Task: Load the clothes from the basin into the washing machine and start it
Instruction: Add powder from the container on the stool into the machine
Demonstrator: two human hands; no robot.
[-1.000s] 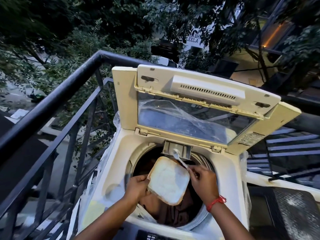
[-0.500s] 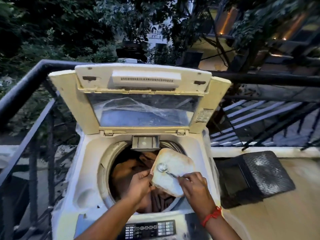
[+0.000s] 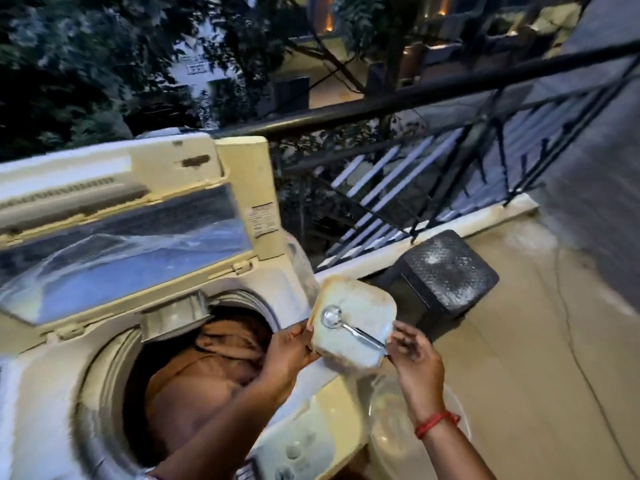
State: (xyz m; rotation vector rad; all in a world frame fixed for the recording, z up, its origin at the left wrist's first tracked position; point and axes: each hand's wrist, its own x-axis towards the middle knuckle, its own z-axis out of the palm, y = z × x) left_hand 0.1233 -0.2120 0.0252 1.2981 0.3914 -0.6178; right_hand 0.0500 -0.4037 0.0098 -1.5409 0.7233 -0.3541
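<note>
Gripping the left edge of a square white container [image 3: 360, 332], the left hand [image 3: 289, 349] held it tilted just past the right rim of the washing machine [image 3: 52, 393], fingers curled round its side. A metal spoon [image 3: 349, 329] lay across the powder inside, bowl toward the far corner. At the near right corner the right hand [image 3: 414, 358] pinched the spoon's handle end between thumb and fingertips, the other fingers loosely spread; a red thread circled that wrist. Brown clothes [image 3: 204, 365] filled the drum beneath the raised lid [image 3: 131, 216]. Below the right forearm sat a clear basin [image 3: 388, 431] on the floor, blurred. Further right a dark stool [image 3: 450, 271] stood near the black railing [image 3: 415, 95]
</note>
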